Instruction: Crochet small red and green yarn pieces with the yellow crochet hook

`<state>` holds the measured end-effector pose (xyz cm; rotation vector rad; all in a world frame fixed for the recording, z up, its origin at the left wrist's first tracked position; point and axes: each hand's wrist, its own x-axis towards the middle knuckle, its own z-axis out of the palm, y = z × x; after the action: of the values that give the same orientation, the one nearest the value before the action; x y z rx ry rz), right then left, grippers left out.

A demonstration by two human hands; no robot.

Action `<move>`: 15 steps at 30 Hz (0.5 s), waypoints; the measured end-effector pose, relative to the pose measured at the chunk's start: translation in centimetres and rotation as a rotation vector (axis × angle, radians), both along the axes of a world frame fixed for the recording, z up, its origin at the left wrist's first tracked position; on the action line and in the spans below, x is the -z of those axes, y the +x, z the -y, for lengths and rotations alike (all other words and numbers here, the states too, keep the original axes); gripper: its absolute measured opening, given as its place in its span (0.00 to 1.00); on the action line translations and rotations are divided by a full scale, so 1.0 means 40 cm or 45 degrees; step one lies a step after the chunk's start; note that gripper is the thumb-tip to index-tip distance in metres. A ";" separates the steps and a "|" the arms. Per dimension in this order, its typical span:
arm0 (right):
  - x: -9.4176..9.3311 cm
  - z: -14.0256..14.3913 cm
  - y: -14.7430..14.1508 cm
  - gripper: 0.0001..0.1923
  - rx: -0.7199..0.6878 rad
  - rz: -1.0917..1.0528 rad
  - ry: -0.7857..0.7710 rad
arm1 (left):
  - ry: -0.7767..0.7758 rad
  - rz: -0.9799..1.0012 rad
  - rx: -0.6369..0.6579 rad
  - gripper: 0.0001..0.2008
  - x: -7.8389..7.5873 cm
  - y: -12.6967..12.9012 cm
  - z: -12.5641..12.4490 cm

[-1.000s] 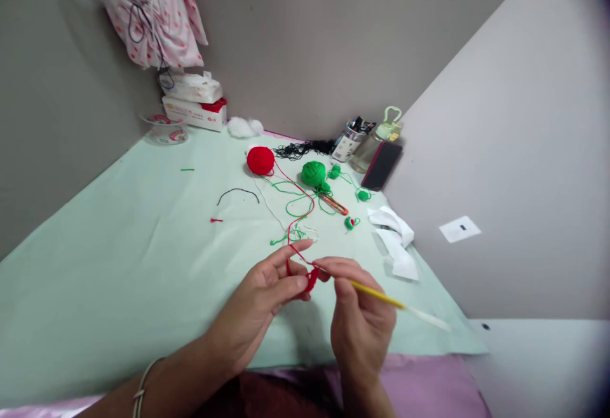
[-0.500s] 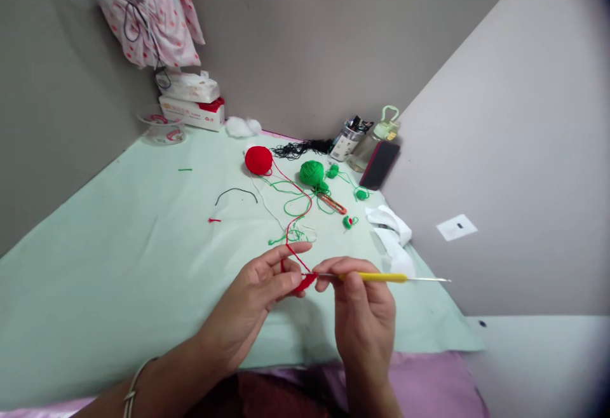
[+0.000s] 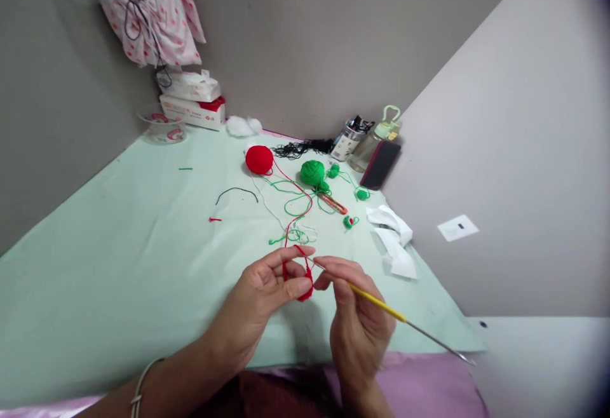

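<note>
A small red crochet piece (image 3: 305,283) sits at the centre of the frame, slightly below the middle, pinched between the fingers (image 3: 298,286) of the left hand. A strand of red yarn (image 3: 291,230) runs from it up over the forefinger and across the desk (image 3: 119,240) to a red yarn ball (image 3: 259,159) lying in the upper middle. A crochet hook (image 3: 381,305) with a yellow handle and a thin metal shaft slants from the piece down toward the lower right, its tip at the red loops.

A matt pale-green cloth (image 3: 119,265) lies under fuzzy red yarn (image 3: 260,159) and a yellow-handled, shiny metal crochet hook (image 3: 381,303).
</note>
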<state>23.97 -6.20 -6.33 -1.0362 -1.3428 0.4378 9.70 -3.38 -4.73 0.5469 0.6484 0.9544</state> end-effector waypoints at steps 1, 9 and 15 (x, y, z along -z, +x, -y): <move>0.000 0.000 0.002 0.12 -0.003 0.001 -0.004 | 0.002 0.000 0.003 0.17 0.000 -0.001 0.000; -0.004 0.005 0.017 0.12 -0.109 -0.204 -0.045 | -0.013 -0.049 -0.008 0.24 0.010 -0.020 -0.005; -0.010 0.014 0.017 0.12 -0.191 -0.239 -0.085 | 0.021 -0.055 0.005 0.23 0.012 -0.020 -0.007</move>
<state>24.64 -6.76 -5.94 -0.9282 -1.2483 0.6797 8.89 -3.09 -5.22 0.5844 0.6782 0.9472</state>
